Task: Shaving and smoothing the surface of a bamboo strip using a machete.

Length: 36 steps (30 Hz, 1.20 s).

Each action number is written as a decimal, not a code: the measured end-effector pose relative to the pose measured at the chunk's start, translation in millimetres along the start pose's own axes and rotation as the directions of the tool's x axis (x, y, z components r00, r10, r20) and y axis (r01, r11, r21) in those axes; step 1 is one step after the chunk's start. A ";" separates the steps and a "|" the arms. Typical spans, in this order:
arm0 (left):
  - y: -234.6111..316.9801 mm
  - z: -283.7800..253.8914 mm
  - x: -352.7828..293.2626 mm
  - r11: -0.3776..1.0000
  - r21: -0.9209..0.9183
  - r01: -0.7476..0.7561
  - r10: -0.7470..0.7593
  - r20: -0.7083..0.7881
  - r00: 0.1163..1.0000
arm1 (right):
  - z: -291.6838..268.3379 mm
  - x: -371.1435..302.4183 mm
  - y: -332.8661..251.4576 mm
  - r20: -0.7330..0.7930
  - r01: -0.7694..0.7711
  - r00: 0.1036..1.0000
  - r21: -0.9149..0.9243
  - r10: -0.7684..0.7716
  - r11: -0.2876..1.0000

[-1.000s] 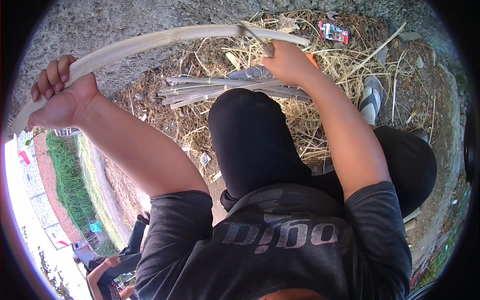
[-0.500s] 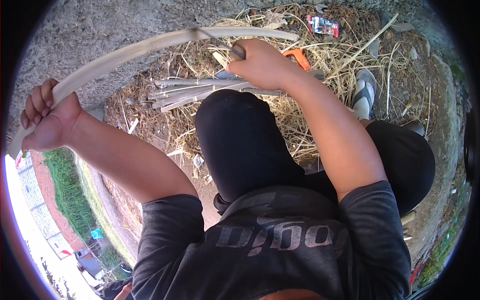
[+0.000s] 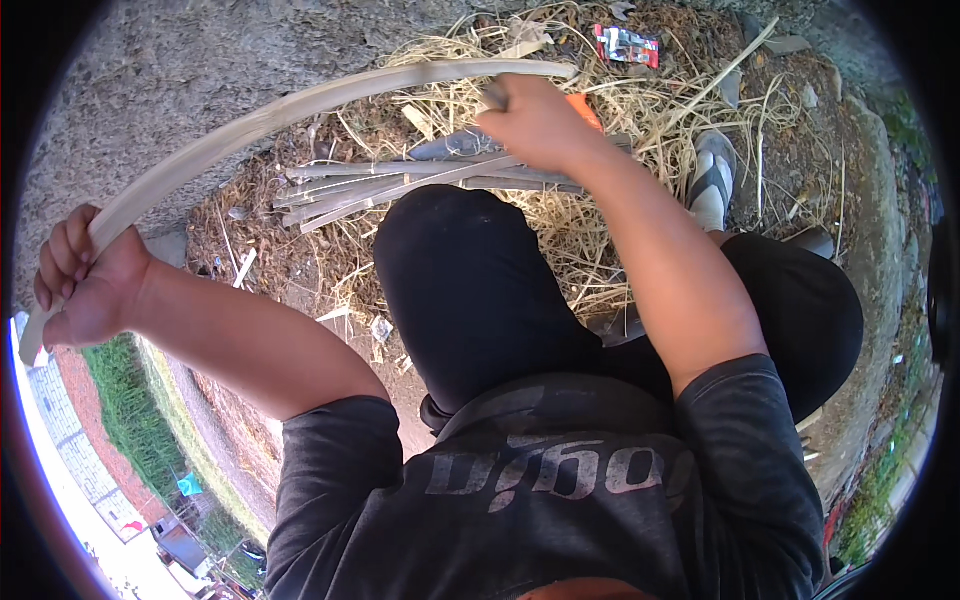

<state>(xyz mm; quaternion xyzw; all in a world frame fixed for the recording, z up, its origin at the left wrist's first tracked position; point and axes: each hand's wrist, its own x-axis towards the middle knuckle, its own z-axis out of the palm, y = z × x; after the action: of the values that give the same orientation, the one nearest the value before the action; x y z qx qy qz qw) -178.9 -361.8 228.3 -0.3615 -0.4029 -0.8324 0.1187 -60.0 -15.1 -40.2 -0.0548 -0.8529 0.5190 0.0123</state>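
A long pale strip, apparently bamboo, arches from the left edge across to the straw pile. My left hand is wrapped round its lower left end. My right hand grips the handle of a knife close to the strip's far right end. Its blade is blurred against the strip, so I cannot make out the contact. Beneath that hand, several flat slats lie in a bundle beyond my knee. A dark grey pointed piece rests across them, and an orange object is partly hidden behind my right hand.
Thin curled shavings cover the ground at the far side. A red and white packet lies among them. My sandalled foot is to the right. A rough grey stone surface runs along the far left.
My right hand has moved slightly right along the strip, toward its far end. My left hand has come down a little with the strip still held. The view has shifted slightly.
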 end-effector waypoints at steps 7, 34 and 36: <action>2.0 0.6 -6.0 0.999 -0.017 -0.034 0.033 -0.044 0.998 | 32.0 -0.4 47.5 -0.043 -0.196 0.980 0.024 0.197 0.980; -13.5 -0.2 -18.5 0.992 -0.129 0.003 0.003 0.044 0.999 | -8.4 -3.7 73.1 0.044 -0.205 0.971 -0.361 0.236 0.910; -16.4 6.0 -22.3 0.987 -0.161 0.013 -0.003 0.066 0.998 | -10.2 2.7 83.6 -0.011 -0.378 0.923 -0.213 0.385 0.901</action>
<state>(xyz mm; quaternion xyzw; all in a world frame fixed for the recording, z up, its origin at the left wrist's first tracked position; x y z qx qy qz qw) -168.0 -348.8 205.7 -0.3954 -0.3392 -0.8505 0.0725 -55.1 32.2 -109.7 -0.2133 -0.8760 0.4187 -0.1089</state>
